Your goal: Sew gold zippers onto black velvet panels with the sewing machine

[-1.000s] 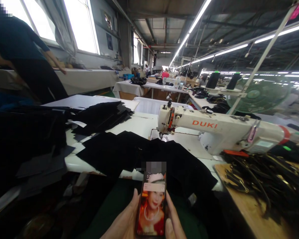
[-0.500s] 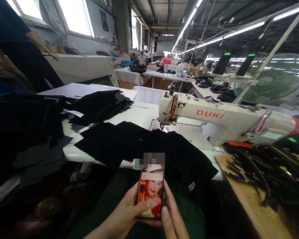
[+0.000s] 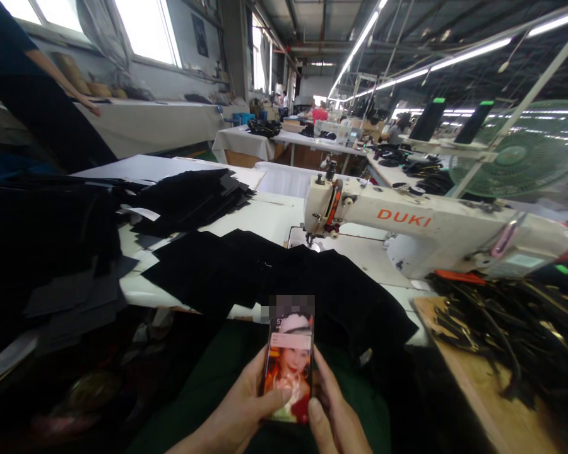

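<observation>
A lit smartphone (image 3: 289, 366) sits upright at the bottom centre, held between both hands over my lap. My left hand (image 3: 236, 413) wraps its left edge, the thumb lying across the lower screen. My right hand (image 3: 334, 413) grips the right edge with fingers curled behind it. Just beyond the phone, black fabric pieces (image 3: 274, 277) lie spread on the white table (image 3: 260, 227) in front of a white DUKI sewing machine (image 3: 435, 230).
A stack of black cut pieces (image 3: 189, 198) lies at the left, darker fabric piles (image 3: 42, 252) nearer. A heap of black zippers (image 3: 515, 334) covers a wooden board at the right. A green fan (image 3: 520, 154) stands behind the machine. A person (image 3: 33, 94) leans on a far-left table.
The view has tipped down a little, so the phone and hands show higher in the frame. My left thumb has moved onto the lower screen.
</observation>
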`<state>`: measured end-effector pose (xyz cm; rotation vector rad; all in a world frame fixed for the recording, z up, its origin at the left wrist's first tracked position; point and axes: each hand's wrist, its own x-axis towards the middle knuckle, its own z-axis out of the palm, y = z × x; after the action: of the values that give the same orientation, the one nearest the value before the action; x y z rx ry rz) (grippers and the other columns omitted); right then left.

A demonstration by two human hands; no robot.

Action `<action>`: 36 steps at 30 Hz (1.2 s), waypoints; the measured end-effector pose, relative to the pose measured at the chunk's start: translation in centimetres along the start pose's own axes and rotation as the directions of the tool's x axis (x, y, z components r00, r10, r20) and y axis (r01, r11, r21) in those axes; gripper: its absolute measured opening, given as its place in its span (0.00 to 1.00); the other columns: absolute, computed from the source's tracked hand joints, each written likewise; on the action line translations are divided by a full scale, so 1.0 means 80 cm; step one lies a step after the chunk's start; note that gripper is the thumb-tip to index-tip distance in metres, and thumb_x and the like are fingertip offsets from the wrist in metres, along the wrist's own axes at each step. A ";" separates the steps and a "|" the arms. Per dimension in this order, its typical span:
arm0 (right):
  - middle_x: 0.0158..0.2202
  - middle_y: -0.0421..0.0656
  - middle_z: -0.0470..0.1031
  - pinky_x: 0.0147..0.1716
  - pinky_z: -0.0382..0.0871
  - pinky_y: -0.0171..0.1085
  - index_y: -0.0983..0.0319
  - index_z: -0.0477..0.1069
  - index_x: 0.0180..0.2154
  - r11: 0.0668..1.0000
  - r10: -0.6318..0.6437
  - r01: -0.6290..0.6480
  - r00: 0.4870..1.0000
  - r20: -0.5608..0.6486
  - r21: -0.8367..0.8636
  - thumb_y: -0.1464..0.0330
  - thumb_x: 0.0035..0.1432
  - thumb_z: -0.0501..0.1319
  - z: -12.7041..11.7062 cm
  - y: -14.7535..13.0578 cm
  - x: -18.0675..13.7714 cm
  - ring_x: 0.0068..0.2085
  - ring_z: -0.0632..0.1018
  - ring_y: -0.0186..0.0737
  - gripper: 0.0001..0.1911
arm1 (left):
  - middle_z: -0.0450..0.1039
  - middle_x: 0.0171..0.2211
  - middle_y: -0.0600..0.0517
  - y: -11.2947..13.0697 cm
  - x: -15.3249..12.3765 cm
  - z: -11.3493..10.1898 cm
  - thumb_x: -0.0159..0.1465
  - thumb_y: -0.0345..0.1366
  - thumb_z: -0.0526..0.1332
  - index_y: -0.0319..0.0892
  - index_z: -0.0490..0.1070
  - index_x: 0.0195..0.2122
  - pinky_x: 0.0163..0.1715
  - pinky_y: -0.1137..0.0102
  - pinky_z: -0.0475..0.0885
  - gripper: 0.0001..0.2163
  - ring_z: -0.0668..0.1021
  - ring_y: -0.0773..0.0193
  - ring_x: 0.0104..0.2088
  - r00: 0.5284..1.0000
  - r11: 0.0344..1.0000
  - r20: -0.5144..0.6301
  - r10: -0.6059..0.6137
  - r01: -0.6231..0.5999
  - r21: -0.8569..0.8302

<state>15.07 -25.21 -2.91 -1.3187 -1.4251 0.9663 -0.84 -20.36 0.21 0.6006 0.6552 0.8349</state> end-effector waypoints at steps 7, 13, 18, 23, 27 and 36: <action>0.50 0.41 0.76 0.46 0.74 0.33 0.51 0.72 0.55 0.957 0.013 -0.054 0.990 -0.142 -0.285 0.55 0.70 0.51 -0.040 -0.025 0.001 0.47 0.79 0.41 0.19 | 0.69 0.60 0.39 0.001 -0.012 -0.002 0.62 0.49 0.66 0.45 0.61 0.65 0.52 0.46 0.70 0.32 0.71 0.37 0.59 0.971 0.956 0.176 -0.163 0.199 -0.213; 0.53 0.43 0.74 0.54 0.64 0.46 0.51 0.64 0.61 0.878 -0.195 0.052 0.947 -0.257 -0.475 0.57 0.72 0.47 -0.047 -0.027 -0.004 0.56 0.71 0.49 0.20 | 0.74 0.55 0.40 0.004 -0.011 0.001 0.64 0.63 0.54 0.44 0.67 0.62 0.56 0.40 0.61 0.34 0.72 0.37 0.57 0.939 0.879 0.289 -0.189 0.293 -0.376; 0.53 0.45 0.76 0.56 0.58 0.51 0.55 0.55 0.66 0.762 -0.421 0.236 0.888 -0.184 -0.603 0.54 0.73 0.41 -0.044 -0.017 -0.003 0.57 0.70 0.53 0.27 | 0.74 0.55 0.42 0.005 -0.006 0.001 0.63 0.60 0.60 0.44 0.69 0.61 0.62 0.48 0.56 0.32 0.71 0.42 0.59 0.923 0.869 0.339 -0.183 0.313 -0.384; 0.58 0.45 0.73 0.57 0.58 0.50 0.55 0.60 0.64 0.643 -0.536 0.355 0.841 -0.068 -0.679 0.46 0.70 0.39 -0.029 -0.017 0.009 0.58 0.71 0.52 0.32 | 0.75 0.55 0.44 -0.001 -0.006 -0.006 0.69 0.54 0.55 0.42 0.70 0.60 0.62 0.55 0.56 0.26 0.75 0.47 0.56 0.922 0.845 0.351 -0.161 0.313 -0.434; 0.58 0.43 0.73 0.61 0.53 0.47 0.56 0.64 0.62 0.608 -0.608 0.448 0.793 -0.021 -0.655 0.48 0.71 0.36 -0.016 -0.036 0.031 0.59 0.71 0.47 0.32 | 0.75 0.55 0.45 -0.009 -0.006 -0.010 0.73 0.51 0.48 0.42 0.68 0.62 0.62 0.61 0.57 0.25 0.71 0.52 0.60 0.921 0.836 0.352 -0.169 0.323 -0.444; 0.52 0.47 0.77 0.59 0.57 0.54 0.55 0.73 0.55 0.766 -0.504 0.332 0.841 -0.194 -0.551 0.43 0.67 0.45 -0.032 -0.044 0.013 0.55 0.74 0.55 0.32 | 0.74 0.56 0.43 -0.009 -0.005 -0.009 0.71 0.53 0.52 0.42 0.66 0.63 0.62 0.56 0.56 0.26 0.75 0.49 0.56 0.900 0.868 0.408 -0.155 0.322 -0.379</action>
<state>16.69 -24.68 1.23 -1.3453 -1.6621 0.0467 -1.28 -20.92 -0.64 0.2393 0.1781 0.5813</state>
